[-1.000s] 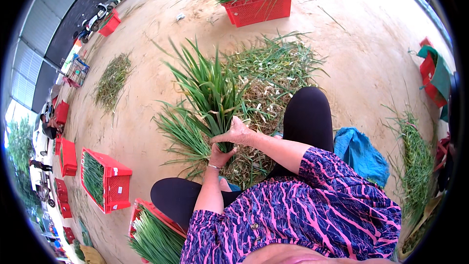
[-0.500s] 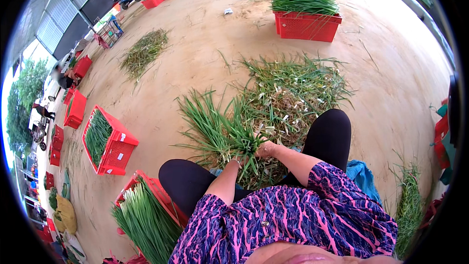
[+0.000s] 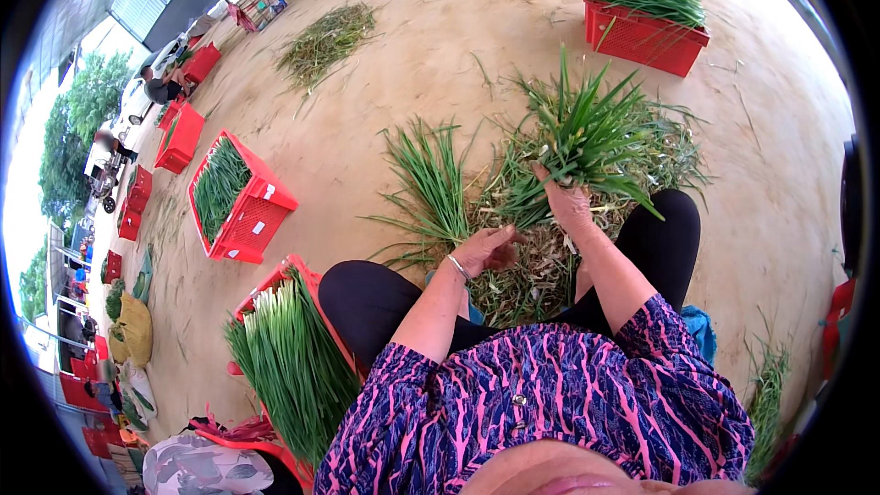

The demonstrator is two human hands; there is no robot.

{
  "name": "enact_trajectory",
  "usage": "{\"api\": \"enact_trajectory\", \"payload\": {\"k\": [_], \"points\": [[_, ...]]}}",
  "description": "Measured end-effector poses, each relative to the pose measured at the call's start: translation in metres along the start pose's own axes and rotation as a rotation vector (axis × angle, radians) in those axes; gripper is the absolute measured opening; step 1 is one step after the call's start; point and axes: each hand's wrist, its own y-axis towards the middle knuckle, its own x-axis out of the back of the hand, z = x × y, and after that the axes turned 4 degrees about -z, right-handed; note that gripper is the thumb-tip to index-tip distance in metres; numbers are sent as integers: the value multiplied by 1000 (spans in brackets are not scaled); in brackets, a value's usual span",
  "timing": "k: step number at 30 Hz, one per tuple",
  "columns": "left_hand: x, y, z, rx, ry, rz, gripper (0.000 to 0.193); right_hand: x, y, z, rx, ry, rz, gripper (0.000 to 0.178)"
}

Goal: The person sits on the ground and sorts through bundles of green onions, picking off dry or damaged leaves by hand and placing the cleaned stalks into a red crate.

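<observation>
My right hand (image 3: 568, 206) is closed round the lower end of a bunch of chives (image 3: 587, 133), whose green leaves fan out upward and away from me. My left hand (image 3: 490, 250), with a bracelet at the wrist, is held between my knees, its fingers loosely stretched and nothing in them. Just beyond it a smaller pile of loose chives (image 3: 429, 183) lies on the ground. Under both hands spreads a heap of trimmed leaves and pale scraps (image 3: 655, 151).
By my left knee stands a red crate (image 3: 307, 280) heaped with chives. Another filled crate (image 3: 252, 220) is farther left, and one more (image 3: 646, 41) at the far right. A clump of dry cuttings (image 3: 330, 41) lies on the sandy floor. Other people (image 3: 165, 87) sit at the left.
My hands have come apart. The right hand has lifted the bunch of chives up and to the right, while the left has let go. The view has swung, shifting the surroundings.
</observation>
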Motion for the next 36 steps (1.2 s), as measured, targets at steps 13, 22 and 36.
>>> {"api": "enact_trajectory", "payload": {"k": [13, 22, 36], "points": [[28, -10, -15, -445, -919, 307, 78, -118, -62, 79, 688, -952, 1075, 43], [19, -31, -32, -548, -453, 10, 41, -117, -3, 147, -36, -810, 605, 38], [22, -40, -29, -488, -125, 132, 46, -66, 69, 148, -56, -360, -112, 13]]}}
